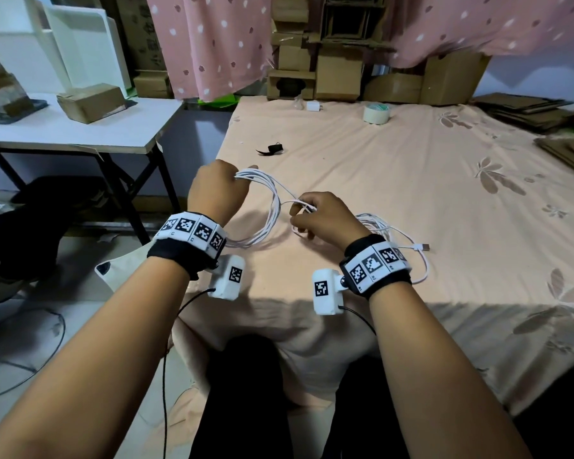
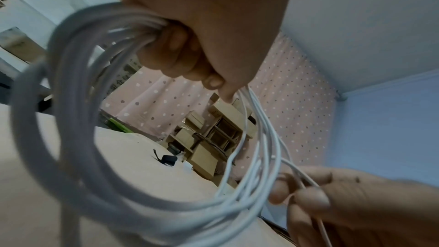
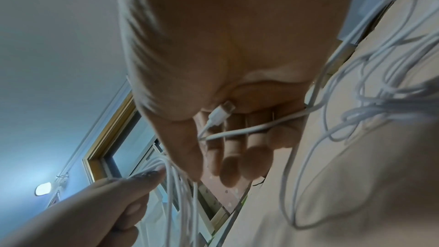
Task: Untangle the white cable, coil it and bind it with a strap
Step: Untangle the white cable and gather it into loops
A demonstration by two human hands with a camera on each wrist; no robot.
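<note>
Mid-coil. Left hand (image 1: 216, 190) is fisted round the top of a multi-turn coil of the white cable (image 1: 268, 210), loops hanging to the peach bedsheet (image 1: 395, 167). Right hand (image 1: 325, 217) pinches a strand between thumb and fingers; the right wrist view shows a small connector (image 3: 222, 113) lying across its fingers. A loose bundle lies on the sheet behind the right wrist, with the USB plug (image 1: 423, 247) at its end, so I judge more cable is left to wind. To do it well: feed each turn at the size of the hanging loops, lay it flat in the left palm, let the strand roll in the fingertips so twist runs out toward the free end. Black strap (image 1: 272, 149) lies well apart, farther up the sheet; keep the left grip tight until it's on.
</note>
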